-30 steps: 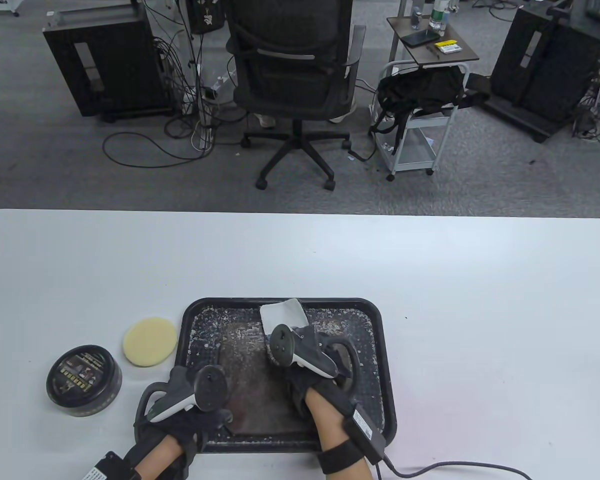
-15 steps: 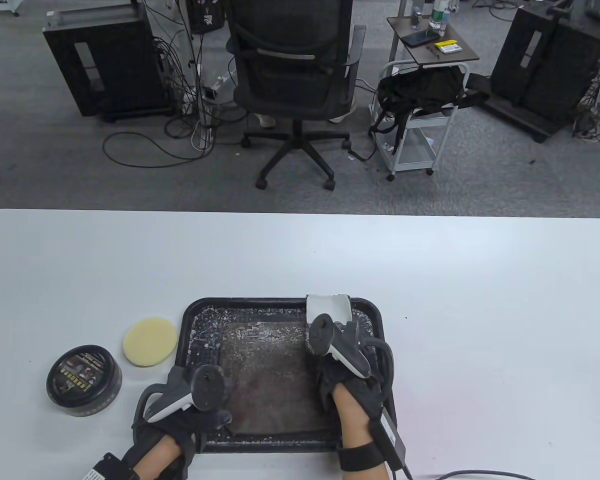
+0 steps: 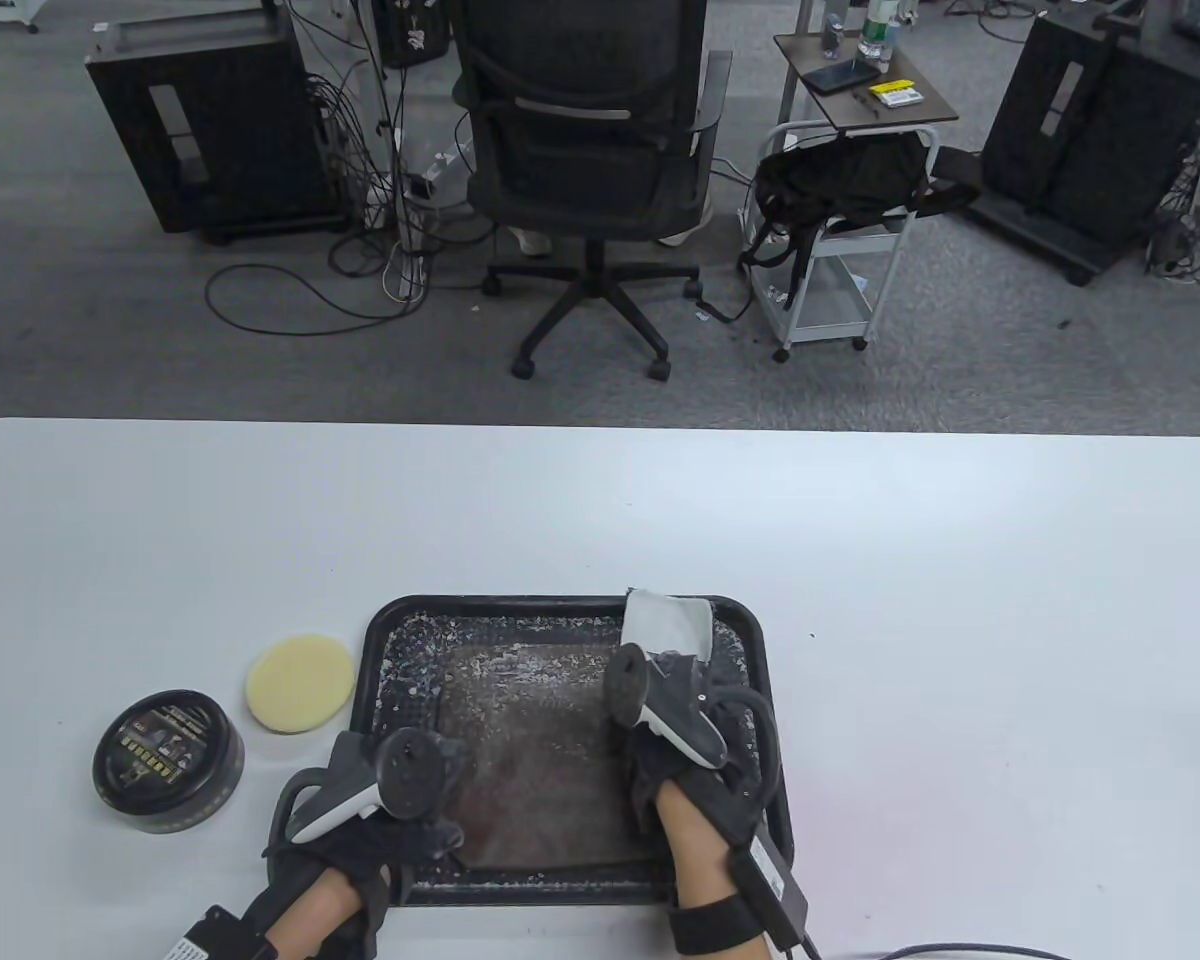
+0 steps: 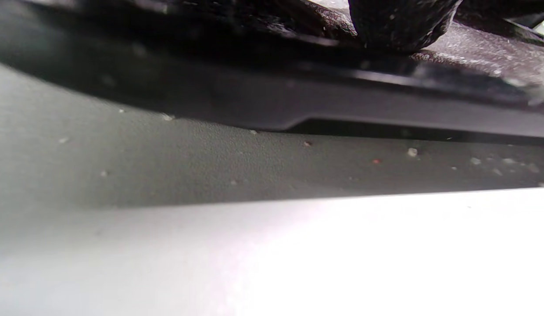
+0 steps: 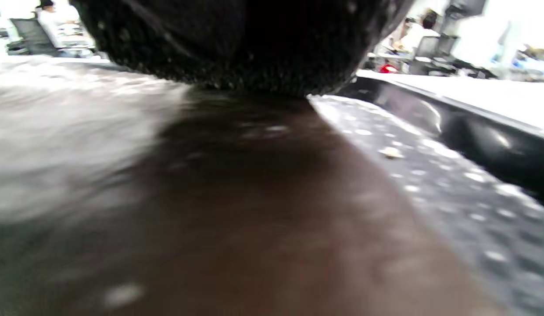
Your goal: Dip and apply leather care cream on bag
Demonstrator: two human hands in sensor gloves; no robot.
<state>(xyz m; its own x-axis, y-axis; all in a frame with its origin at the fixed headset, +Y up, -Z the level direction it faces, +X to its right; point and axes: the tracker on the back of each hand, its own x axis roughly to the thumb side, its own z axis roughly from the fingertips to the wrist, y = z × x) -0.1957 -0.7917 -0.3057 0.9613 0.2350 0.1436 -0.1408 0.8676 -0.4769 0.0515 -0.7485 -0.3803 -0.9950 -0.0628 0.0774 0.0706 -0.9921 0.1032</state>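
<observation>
White tabletop filled the lower half of the table view, with an office chair and a cart on grey carpet beyond it. On the table lay a black tray, and flat inside it the brown leather bag, its far part flecked with pale residue.

My right hand was over the bag's right side, with a white cloth reaching out past its fingers over the tray's far right corner; I judged the hand to be gripping that cloth, though the tracker hid the fingers themselves. My left hand rested at the tray's near left corner, apparently steadying it; whether its fingers gripped or only pressed I could not tell.

I took the step in hand to be spreading cream over the leather. The tin of cream stood lidded, well left of the tray, with a yellow sponge pad between them (untouched). The next move probably called for further strokes over the bare middle of the bag, or for opening the tin for another dip.

Only the left wrist view showed crumbs on the table beside the tray's rim. Only the right wrist view showed the brown leather close up, blurred, under the glove.
</observation>
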